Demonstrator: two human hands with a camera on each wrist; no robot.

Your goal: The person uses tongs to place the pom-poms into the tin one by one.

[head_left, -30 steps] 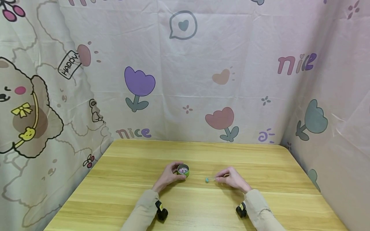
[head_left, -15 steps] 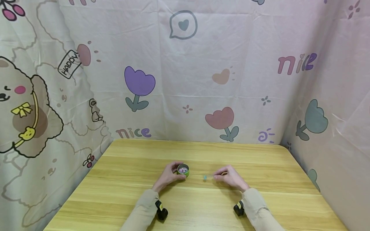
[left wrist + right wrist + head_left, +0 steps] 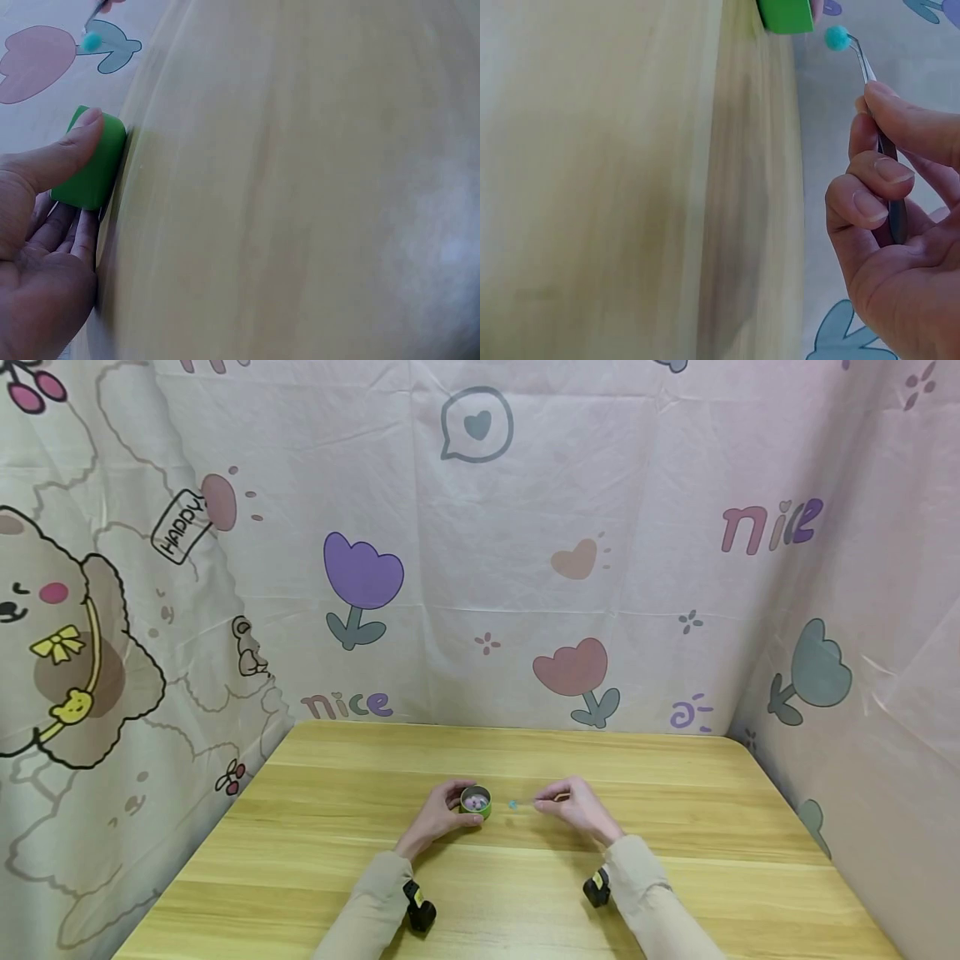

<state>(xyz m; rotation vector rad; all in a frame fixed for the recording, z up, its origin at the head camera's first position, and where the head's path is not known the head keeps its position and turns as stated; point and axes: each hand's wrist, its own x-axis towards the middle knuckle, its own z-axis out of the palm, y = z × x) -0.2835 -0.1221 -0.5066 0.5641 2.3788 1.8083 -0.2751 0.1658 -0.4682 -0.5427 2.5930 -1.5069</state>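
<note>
My left hand (image 3: 437, 820) holds a small green open-topped container (image 3: 96, 169) on the table, the thumb on its near side and fingers behind. Inside it, in the head view, lie several small pinkish things (image 3: 475, 803), too small to name. My right hand (image 3: 907, 187) pinches a pair of tweezers (image 3: 897, 219) between thumb and fingers, with their bent tips to the left. At those tips is a turquoise ball (image 3: 837, 38), fuzzy like a pom-pom. It hangs in the air just right of the container, apart from it.
The wooden table (image 3: 495, 893) reaches back to a printed cloth (image 3: 480, 568) that hangs behind and at both sides. Black wrist cameras sit below both sleeves.
My right hand has moved left and a little away from me, bringing the tweezers and turquoise ball nearer the container. The left hand and container have stayed put.
</note>
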